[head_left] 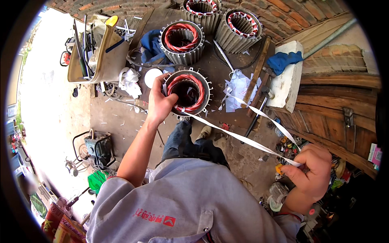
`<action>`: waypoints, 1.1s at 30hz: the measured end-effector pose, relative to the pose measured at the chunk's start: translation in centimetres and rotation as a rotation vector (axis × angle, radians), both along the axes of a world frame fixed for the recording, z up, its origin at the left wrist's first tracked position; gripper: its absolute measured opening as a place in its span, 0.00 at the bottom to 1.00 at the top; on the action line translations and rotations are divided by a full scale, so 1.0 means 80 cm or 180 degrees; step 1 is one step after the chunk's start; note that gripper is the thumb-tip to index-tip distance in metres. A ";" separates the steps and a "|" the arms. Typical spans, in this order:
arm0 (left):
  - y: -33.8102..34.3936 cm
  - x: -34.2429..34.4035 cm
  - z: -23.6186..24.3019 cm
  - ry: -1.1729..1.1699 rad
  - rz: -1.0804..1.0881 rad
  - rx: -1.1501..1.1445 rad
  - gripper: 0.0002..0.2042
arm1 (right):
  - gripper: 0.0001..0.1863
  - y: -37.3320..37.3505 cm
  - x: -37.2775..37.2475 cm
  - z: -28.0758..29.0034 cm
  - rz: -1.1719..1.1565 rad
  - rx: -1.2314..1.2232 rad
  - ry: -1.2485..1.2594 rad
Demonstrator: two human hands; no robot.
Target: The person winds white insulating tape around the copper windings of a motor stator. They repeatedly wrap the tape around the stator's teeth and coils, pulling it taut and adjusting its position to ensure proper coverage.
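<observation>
A round metal motor stator with a ring of red windings stands at the near edge of the workbench. My left hand grips its left side, the thumb reaching over the rim onto the windings and the fingers round the outside. From the near side of the windings a white tape runs taut down to the right. My right hand is closed on that tape, well away from the stator. Another length of the tape loops from the right hand back up toward the bench.
Another red-wound stator stands behind, with two more stators at the back. Scissors and paper scraps lie right of them. A bucket of tools is at left. A hammer and white block flank the right edge.
</observation>
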State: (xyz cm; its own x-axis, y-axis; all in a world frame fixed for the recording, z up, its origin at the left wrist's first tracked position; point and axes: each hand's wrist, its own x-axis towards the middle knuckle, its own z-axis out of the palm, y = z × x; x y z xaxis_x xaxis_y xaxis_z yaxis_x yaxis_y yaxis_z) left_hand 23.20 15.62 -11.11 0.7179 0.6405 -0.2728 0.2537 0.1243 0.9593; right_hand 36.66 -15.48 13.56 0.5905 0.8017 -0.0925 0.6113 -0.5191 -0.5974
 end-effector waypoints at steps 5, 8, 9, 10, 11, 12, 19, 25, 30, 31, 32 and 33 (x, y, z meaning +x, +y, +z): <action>0.038 0.012 0.006 0.0042 -0.0776 -0.0020 0.30 | 0.11 -0.017 -0.007 0.045 0.0279 -0.0764 -0.0749; 0.054 0.019 0.005 -0.0121 -0.1238 0.0061 0.29 | 0.11 -0.033 -0.021 0.072 0.0157 -0.0756 -0.1120; 0.054 0.019 0.009 0.0033 -0.1260 0.0110 0.29 | 0.12 -0.039 -0.020 0.080 0.0265 -0.0576 -0.1100; 0.053 0.018 0.015 0.0189 -0.1275 0.0162 0.30 | 0.12 -0.044 -0.018 0.088 0.0379 -0.0392 -0.1078; 0.052 0.022 0.020 0.0334 -0.1319 0.0208 0.30 | 0.13 -0.049 -0.019 0.093 0.0465 -0.0222 -0.1063; 0.043 0.023 0.026 0.0181 -0.1062 0.1357 0.30 | 0.15 -0.057 -0.022 0.091 0.0431 -0.0025 -0.1248; -0.107 -0.012 0.172 -0.0980 -0.2555 0.2537 0.20 | 0.14 -0.036 -0.048 0.096 0.1006 -0.0031 -0.0517; -0.057 -0.128 0.183 -0.1798 0.0627 0.1895 0.12 | 0.10 -0.086 -0.039 0.066 0.1148 -0.0473 0.0569; -0.024 -0.211 0.162 -0.1724 0.1753 0.1187 0.12 | 0.05 -0.119 -0.007 -0.044 0.0348 -0.0565 0.1268; -0.015 -0.223 0.147 -0.1670 0.1812 0.1073 0.12 | 0.05 -0.125 0.001 -0.062 0.0224 -0.0644 0.1199; -0.008 -0.236 0.132 -0.1517 0.1884 0.0993 0.12 | 0.05 -0.132 0.011 -0.080 0.0135 -0.0660 0.1061; 0.000 -0.246 0.117 -0.1362 0.1947 0.0908 0.12 | 0.05 -0.135 0.020 -0.097 0.0037 -0.0676 0.0927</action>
State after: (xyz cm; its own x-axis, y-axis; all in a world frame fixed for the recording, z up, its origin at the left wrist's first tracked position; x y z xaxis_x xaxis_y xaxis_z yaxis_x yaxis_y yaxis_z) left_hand 3.50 15.59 -1.79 0.2221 0.9581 0.1808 -0.1775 -0.1426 0.9737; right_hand 38.24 -26.30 5.79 0.5060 0.7530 -0.4207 0.4379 -0.6444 -0.6269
